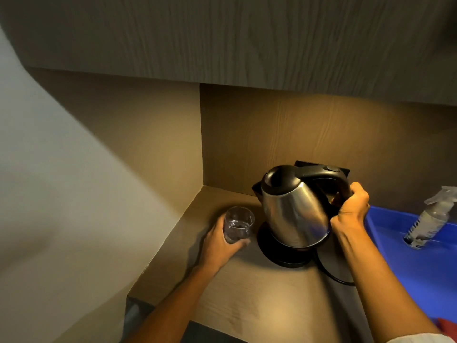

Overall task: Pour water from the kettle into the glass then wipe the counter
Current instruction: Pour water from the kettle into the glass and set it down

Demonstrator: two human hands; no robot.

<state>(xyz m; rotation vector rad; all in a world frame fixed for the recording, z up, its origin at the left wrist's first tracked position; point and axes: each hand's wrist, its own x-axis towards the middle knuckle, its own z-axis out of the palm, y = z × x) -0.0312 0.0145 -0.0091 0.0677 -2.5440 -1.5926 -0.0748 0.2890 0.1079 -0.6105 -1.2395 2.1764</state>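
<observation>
A steel kettle (294, 211) with a black lid and handle is tilted to the left just above its round black base (282, 253). My right hand (351, 206) grips the black handle from the right. A clear glass (238, 224) stands on the wooden counter (259, 305) left of the kettle, a little below the spout. My left hand (220, 241) is wrapped around the glass from the near side. Something clear shows in the bottom of the glass. I see no stream of water between spout and glass.
A blue tray (420, 268) lies on the right with a clear spray bottle (430, 219) on it. A red cloth corner (447, 325) shows at the bottom right. A black cord (333, 276) loops from the base. Wood-panel walls enclose the corner, with a cabinet overhead.
</observation>
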